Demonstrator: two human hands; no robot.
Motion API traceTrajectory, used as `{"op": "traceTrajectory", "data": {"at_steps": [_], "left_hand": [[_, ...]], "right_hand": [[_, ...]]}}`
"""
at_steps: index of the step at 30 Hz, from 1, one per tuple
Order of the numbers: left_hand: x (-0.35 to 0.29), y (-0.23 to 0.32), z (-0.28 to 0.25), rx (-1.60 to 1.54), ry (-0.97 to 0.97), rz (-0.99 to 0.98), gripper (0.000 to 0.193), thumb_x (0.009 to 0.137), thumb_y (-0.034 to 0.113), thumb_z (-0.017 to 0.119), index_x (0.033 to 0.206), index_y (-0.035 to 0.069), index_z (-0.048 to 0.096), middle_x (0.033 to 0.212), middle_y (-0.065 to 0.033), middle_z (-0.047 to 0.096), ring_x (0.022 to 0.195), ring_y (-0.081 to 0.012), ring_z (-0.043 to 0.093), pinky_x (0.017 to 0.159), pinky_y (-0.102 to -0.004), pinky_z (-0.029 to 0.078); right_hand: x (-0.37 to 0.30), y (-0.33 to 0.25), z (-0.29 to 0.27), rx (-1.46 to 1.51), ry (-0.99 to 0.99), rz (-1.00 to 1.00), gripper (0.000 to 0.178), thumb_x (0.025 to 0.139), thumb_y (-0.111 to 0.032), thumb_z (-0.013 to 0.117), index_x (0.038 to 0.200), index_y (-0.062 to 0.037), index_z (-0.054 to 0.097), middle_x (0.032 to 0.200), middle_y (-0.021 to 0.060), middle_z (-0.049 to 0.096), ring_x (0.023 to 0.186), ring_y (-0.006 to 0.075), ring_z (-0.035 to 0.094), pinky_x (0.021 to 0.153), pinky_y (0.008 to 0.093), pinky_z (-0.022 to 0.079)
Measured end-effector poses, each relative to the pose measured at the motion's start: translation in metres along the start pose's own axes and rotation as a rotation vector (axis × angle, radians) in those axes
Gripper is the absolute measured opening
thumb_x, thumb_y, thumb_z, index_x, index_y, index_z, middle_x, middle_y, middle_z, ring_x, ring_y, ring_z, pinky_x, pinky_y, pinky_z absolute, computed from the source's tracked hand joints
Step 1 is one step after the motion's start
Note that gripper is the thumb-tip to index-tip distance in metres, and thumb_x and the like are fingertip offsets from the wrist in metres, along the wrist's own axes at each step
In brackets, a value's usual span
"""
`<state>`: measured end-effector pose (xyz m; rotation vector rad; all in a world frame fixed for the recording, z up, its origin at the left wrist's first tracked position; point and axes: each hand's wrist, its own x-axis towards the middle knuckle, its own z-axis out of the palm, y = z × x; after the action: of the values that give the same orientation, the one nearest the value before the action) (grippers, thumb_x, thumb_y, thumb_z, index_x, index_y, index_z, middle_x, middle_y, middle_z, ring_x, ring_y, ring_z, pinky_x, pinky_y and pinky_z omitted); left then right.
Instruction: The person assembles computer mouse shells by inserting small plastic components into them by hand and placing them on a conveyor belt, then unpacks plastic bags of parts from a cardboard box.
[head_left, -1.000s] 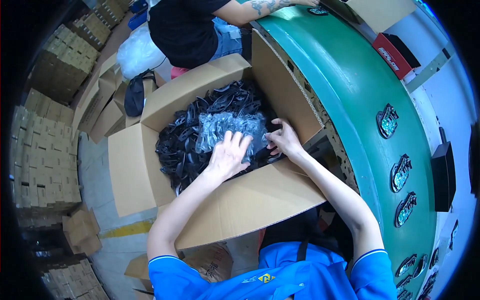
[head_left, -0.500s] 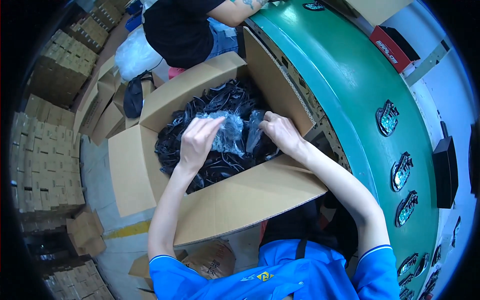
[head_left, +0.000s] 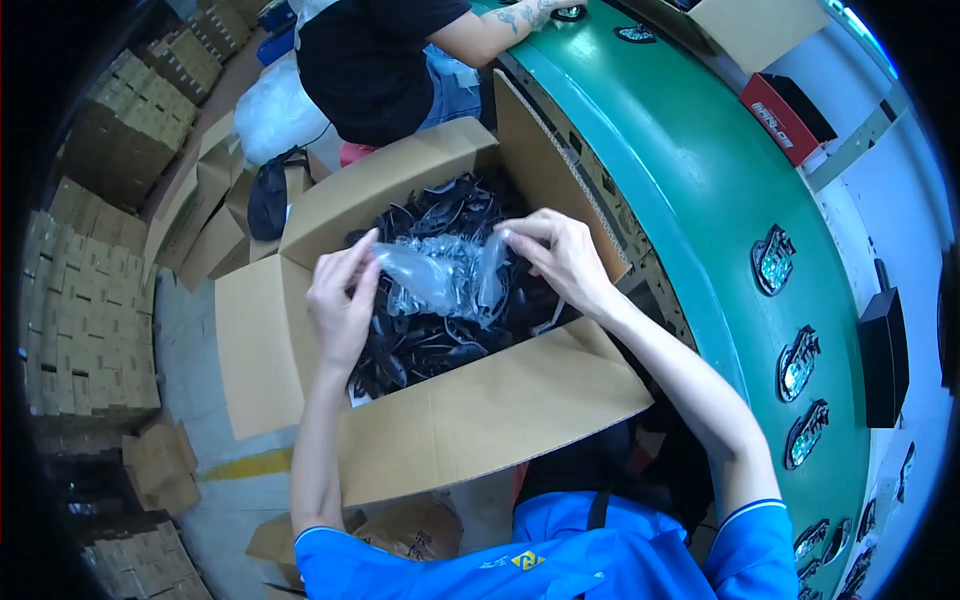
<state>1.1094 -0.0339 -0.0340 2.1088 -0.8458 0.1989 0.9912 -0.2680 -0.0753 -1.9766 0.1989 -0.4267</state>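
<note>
A clear plastic bag (head_left: 430, 278) lies over the heap of black parts with thin cables (head_left: 440, 350) inside an open cardboard box (head_left: 480, 425). Small shiny contents show through the plastic, too blurred to name. My left hand (head_left: 340, 300) pinches the bag's left edge between thumb and fingers. At the opposite side my right hand (head_left: 562, 258) grips the other edge in a pinch. The plastic is spread out between both hands, just above the black parts.
To the right runs a green conveyor belt (head_left: 690, 200) carrying several small circuit-board assemblies (head_left: 798, 365). A co-worker in black (head_left: 375, 70) sits beyond the box, one arm over the belt. Stacked cartons (head_left: 95, 310) stand at left, near a black bag (head_left: 268, 195).
My left hand has moved left and a little down, drawing the plastic out sideways. My right hand has shifted slightly up and left. The co-worker's hand has come into view over the belt.
</note>
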Motion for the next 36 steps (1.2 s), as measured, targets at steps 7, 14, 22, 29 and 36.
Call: {"op": "traceTrajectory", "data": {"at_steps": [7, 14, 22, 29, 36], "left_hand": [[0.004, -0.058, -0.034, -0.596, 0.116, -0.307, 0.018, 0.092, 0.01, 0.046, 0.08, 0.001, 0.056, 0.086, -0.0044, 0.058, 0.08, -0.0114, 0.054, 0.08, -0.0299, 0.049], [-0.014, -0.128, -0.06, -1.357, -0.07, -0.666, 0.024, 0.095, 0.017, 0.038, 0.071, 0.013, 0.04, 0.061, 0.0016, 0.035, 0.049, -0.0103, 0.039, 0.051, -0.0291, 0.046], [-0.036, -0.051, 0.046, 0.28, -0.432, 0.19, 0.01, 0.079, 0.015, 0.063, 0.088, 0.01, 0.064, 0.074, -0.0122, 0.064, 0.063, -0.0254, 0.063, 0.057, -0.0357, 0.05], [0.006, -0.058, 0.053, 0.486, -0.65, 0.155, 0.056, 0.067, 0.02, 0.073, 0.116, 0.01, 0.046, 0.102, -0.0148, 0.053, 0.079, -0.0332, 0.061, 0.068, -0.041, 0.051], [-0.029, -0.067, 0.07, 0.551, -0.474, 0.19, 0.034, 0.072, 0.02, 0.072, 0.102, 0.012, 0.057, 0.091, -0.0104, 0.053, 0.075, -0.0287, 0.061, 0.06, -0.0383, 0.051]], "right_hand": [[0.045, 0.005, 0.003, 0.294, 0.145, 0.221, 0.032, 0.083, -0.027, 0.052, 0.077, 0.0029, 0.06, 0.079, 0.0082, 0.063, 0.078, 0.0141, 0.059, 0.076, 0.028, 0.046], [0.012, 0.026, 0.029, 0.315, -0.26, 0.388, 0.014, 0.079, -0.01, 0.052, 0.088, -0.0005, 0.056, 0.073, 0.0063, 0.062, 0.065, 0.0109, 0.06, 0.059, 0.0243, 0.049], [-0.004, 0.04, 0.079, -0.734, -0.451, 0.055, 0.038, 0.082, -0.036, 0.053, 0.076, 0.0001, 0.063, 0.076, 0.0198, 0.064, 0.074, 0.0328, 0.065, 0.065, 0.042, 0.053], [-0.007, 0.069, 0.11, -0.845, -0.544, -0.13, 0.025, 0.082, -0.026, 0.056, 0.08, -0.0015, 0.058, 0.071, 0.0132, 0.065, 0.066, 0.0258, 0.066, 0.059, 0.0363, 0.053], [0.004, 0.064, 0.098, -0.843, -0.502, -0.12, 0.013, 0.078, -0.009, 0.053, 0.078, -0.0057, 0.066, 0.075, 0.0124, 0.067, 0.069, 0.0261, 0.067, 0.058, 0.0374, 0.054]]}}
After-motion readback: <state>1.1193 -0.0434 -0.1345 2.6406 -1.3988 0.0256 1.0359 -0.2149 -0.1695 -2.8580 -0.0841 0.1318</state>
